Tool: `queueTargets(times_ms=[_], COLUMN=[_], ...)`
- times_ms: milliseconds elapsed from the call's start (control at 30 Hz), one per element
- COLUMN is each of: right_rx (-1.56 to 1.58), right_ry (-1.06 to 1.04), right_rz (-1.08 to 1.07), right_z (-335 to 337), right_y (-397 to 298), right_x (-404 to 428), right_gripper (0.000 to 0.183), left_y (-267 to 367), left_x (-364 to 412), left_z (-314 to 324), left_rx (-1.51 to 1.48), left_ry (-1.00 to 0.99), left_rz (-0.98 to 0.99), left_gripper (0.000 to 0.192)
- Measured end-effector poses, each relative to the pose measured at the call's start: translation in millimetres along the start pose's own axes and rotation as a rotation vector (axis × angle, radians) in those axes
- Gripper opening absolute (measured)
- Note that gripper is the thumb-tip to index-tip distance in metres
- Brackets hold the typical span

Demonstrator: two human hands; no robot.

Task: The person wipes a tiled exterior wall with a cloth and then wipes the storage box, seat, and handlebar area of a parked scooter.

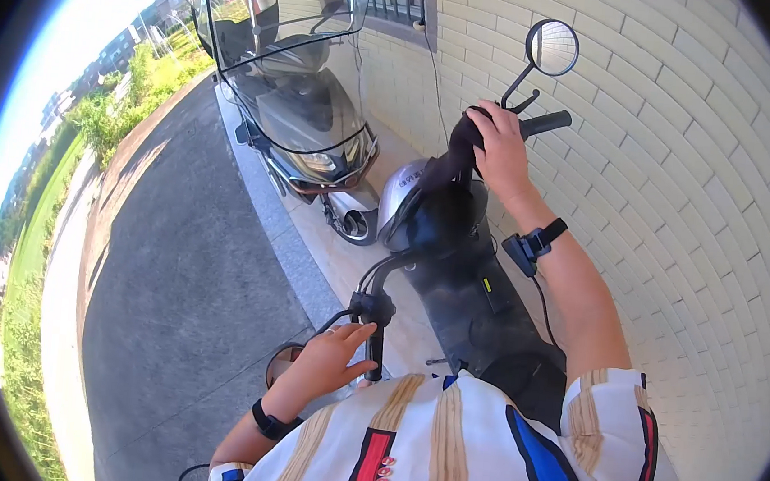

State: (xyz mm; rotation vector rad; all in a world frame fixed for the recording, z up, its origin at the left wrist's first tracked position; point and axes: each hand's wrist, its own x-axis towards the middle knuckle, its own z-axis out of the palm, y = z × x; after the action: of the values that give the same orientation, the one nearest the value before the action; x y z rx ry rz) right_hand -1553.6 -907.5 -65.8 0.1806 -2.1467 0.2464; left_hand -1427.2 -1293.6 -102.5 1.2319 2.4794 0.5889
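Observation:
In front of me stands a dark scooter with a silver rounded shell (399, 201) at its front, which bears writing. My right hand (505, 158) curls over a black cloth (464, 135) on the right side of the handlebar. Just beyond the fingers, the right rubber grip (549, 123), brake lever (527, 102) and round mirror (555, 48) stick out. At the other end, my left hand (331, 365) has its fingers spread, with finger and thumb tips over the left handlebar grip (376, 355). The left mirror (282, 363) is partly hidden behind this hand.
A second scooter (312, 126) with a clear windshield (287, 22) is parked ahead. A pale brick wall (660, 194) runs along the right. On the left, a stone kerb (283, 246) borders dark pavement (199, 280). A cable (544, 307) hangs from the device (527, 248) on my right wrist.

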Motion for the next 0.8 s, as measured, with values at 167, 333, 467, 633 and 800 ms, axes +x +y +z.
queueTargets(times_ms=[167,333,467,633,800], right_rx=[-0.544,-0.424,-0.219,0.260,0.633], right_ry=[-0.477,-0.398,-0.190,-0.194,-0.337], right_rz=[-0.320,-0.265,-0.139,0.175,0.866], right_z=[55.0,62.6,70.7,48.7,33.8], right_y=[29.6,33.9,20.8,2.4,48.1], right_x=[-30.9,-37.1,-58.7,-111.7,-159.6], right_gripper=[0.041,0.044,0.034,0.030,0.031], left_y=[-14.8,-24.4,-25.4,-31.0,-30.3], left_x=[1.7,13.3,28.4,34.4,26.7], left_z=[34.5,64.8,76.3,89.0,84.4], left_rx=[0.061,-0.059,-0.059,-0.025,-0.022], left_ry=[0.112,0.164,0.288,0.367,0.340], left_rz=[-0.025,-0.127,-0.196,-0.208,-0.214], left_gripper=[0.066,0.062,0.048,0.041,0.037])
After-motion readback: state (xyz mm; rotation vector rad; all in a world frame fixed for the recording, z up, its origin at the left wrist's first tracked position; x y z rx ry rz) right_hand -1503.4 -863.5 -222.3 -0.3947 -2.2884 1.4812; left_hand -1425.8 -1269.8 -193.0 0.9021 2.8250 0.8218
